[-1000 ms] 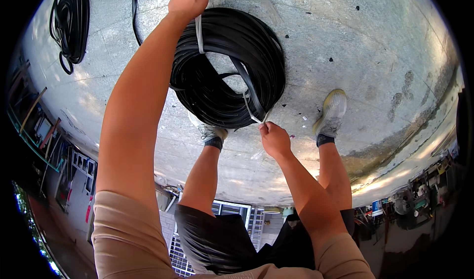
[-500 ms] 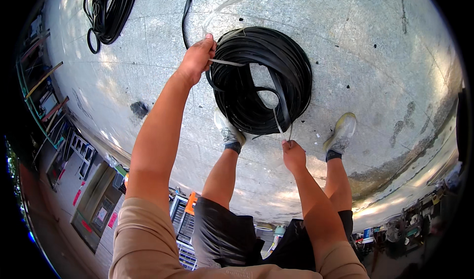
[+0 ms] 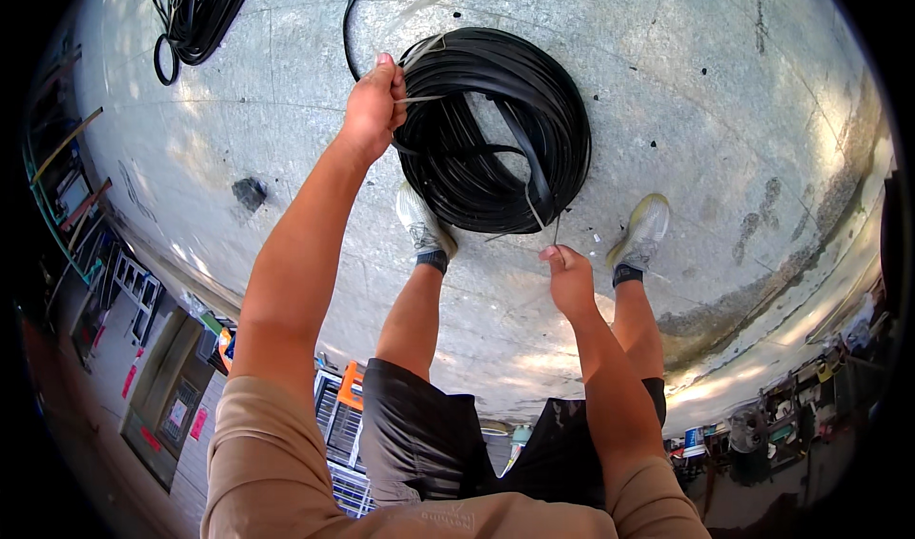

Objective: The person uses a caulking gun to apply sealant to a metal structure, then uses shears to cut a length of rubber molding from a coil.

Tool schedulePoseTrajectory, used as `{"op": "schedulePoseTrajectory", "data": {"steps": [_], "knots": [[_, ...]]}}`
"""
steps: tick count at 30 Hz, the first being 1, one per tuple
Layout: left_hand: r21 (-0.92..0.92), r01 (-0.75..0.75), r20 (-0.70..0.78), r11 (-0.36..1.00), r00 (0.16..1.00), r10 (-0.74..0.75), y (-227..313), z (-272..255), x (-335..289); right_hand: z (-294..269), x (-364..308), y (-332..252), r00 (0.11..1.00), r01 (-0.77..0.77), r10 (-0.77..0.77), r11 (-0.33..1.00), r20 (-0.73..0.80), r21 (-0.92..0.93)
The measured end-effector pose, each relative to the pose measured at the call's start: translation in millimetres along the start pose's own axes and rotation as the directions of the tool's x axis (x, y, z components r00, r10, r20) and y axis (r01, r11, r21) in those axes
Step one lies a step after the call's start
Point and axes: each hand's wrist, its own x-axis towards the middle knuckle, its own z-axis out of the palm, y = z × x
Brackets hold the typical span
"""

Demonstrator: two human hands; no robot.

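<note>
**Left hand (image 3: 375, 105) brought from beyond the far edge to the upper left of the black strip coil (image 3: 562, 110)**

One second earlier we recorded that hand past the coil's far side; it is now beside the coil's upper-left edge. The right hand (image 3: 572, 280) has stayed just beyond the near right edge.

We find the coil lying on the concrete floor (image 3: 724, 158) in front of the wearer, its opening facing upward. It is wound from flat black strip, with one length crossing the opening.

The left hand is closed, thumb uppermost, pinching a white strap (image 3: 424, 99) that runs taut into the coil's opening. We judge the sideways pull is there to take slack out of it. The right hand is curled, with the thumb against the fingers, at the end of a near strap (image 3: 535, 210) looped about the near right windings. Its pinch is partly hidden, and we cannot tell how firm it is. Held on opposite sides, the straps probably steady the coil between them.

The left shoe (image 3: 424, 223) stands close by the coil's near left edge; the right shoe (image 3: 643, 229) is apart from it. In our judgement this wide stance gives balance while bending. A second black bundle (image 3: 214, 20) lies well apart, at upper left.
</note>
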Motion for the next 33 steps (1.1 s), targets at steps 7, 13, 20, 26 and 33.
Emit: {"op": "schedulePoseTrajectory", "data": {"steps": [7, 13, 20, 26, 33], "knots": [[-0.194, -0.069, -0.150, 0.979, 0.988, 0.040, -2.4, -36.5, -65.0, -47.6, -45.3, -64.3, 0.996, 0.084, -0.083, 0.996, -0.033, 0.040], [-0.456, -0.079, -0.273, 0.887, 0.960, -0.055, -47.4, -70.3, -154.6, -85.5, -100.1, -137.0, 0.994, 0.107, -0.107, 0.994, -0.013, -0.029], [-0.693, -0.073, -0.342, 0.717, 0.909, -0.239, -111.4, -84.0, -242.3, -101.1, -139.6, -189.2, 0.999, 0.003, -0.006, 0.996, 0.038, 0.088], [-0.835, -0.123, -0.331, 0.536, 0.891, -0.311, -150.5, -102.7, -327.0, -86.1, -189.7, -296.7, 0.988, -0.086, 0.066, 0.986, 0.138, 0.141], [-0.919, -0.188, -0.313, 0.345, 0.883, -0.351, -134.6, -170.2, -452.6, -40.2, -276.7, -405.0, 0.965, -0.089, 0.056, 0.989, 0.256, 0.121]]}}
